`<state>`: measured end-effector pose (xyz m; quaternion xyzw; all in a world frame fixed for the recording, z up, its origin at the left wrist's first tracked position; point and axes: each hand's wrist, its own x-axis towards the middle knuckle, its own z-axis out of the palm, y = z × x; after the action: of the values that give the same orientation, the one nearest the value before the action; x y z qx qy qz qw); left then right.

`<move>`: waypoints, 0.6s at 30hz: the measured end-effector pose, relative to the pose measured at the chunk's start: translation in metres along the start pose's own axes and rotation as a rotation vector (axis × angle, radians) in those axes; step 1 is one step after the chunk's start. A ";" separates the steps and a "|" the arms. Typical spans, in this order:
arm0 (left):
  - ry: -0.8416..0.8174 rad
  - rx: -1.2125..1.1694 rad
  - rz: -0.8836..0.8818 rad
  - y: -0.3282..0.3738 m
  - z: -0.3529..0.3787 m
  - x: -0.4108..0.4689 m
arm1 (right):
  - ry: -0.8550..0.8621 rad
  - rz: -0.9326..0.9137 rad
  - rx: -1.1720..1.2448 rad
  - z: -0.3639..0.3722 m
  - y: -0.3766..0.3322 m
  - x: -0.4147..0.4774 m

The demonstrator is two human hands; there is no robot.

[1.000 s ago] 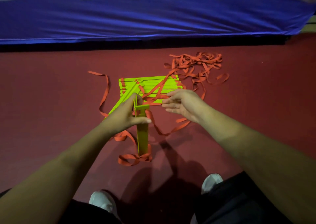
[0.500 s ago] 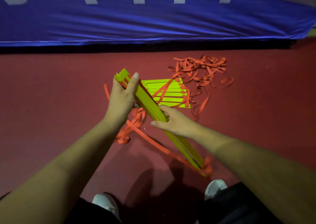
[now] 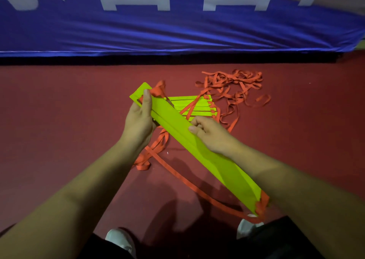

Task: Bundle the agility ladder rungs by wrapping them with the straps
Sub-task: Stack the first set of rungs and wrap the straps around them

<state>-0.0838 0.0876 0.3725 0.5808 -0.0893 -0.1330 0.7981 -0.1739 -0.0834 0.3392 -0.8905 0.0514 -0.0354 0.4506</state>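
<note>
I hold a stack of flat lime-green ladder rungs (image 3: 199, 152) diagonally above the red floor, from upper left to lower right. My left hand (image 3: 139, 120) grips the stack near its far end, thumb on top beside a bunch of orange strap (image 3: 159, 90). My right hand (image 3: 209, 133) grips the stack's middle with curled fingers. More green rungs (image 3: 192, 105) lie flat on the floor behind, crossed by orange strap. Orange strap also hangs from the stack's near end (image 3: 262, 203) and trails under it.
A tangled heap of orange straps (image 3: 235, 85) lies on the red floor at the back right. A blue padded mat with white letters (image 3: 177, 27) runs along the far side. My white shoes (image 3: 120, 239) show at the bottom.
The held rung stack has swung from upright to a flat diagonal, now broad side up. My right hand moved from the loose strap onto the stack's middle and curled round it.
</note>
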 end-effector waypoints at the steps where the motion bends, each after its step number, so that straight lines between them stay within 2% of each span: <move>1: -0.008 -0.002 -0.017 -0.001 0.001 -0.001 | 0.008 -0.004 -0.010 0.000 0.000 -0.001; 6: -0.113 0.032 -0.181 -0.005 0.004 -0.004 | 0.157 -0.148 -0.157 -0.004 -0.003 -0.007; 9: -0.184 0.111 -0.227 -0.008 0.002 -0.002 | 0.155 -0.249 -0.261 -0.002 -0.005 -0.011; 12: -0.194 -0.017 -0.295 -0.005 0.002 -0.002 | 0.162 -0.242 -0.344 0.002 -0.003 -0.012; 15: -0.195 -0.109 -0.325 -0.004 -0.002 0.002 | 0.164 -0.269 -0.247 -0.001 -0.006 -0.012; 18: -0.149 -0.067 -0.245 0.000 -0.002 0.004 | 0.021 -0.202 -0.021 -0.004 -0.008 -0.007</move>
<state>-0.0793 0.0882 0.3719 0.5489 -0.0723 -0.2752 0.7860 -0.1811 -0.0808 0.3475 -0.8954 -0.0336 -0.0894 0.4349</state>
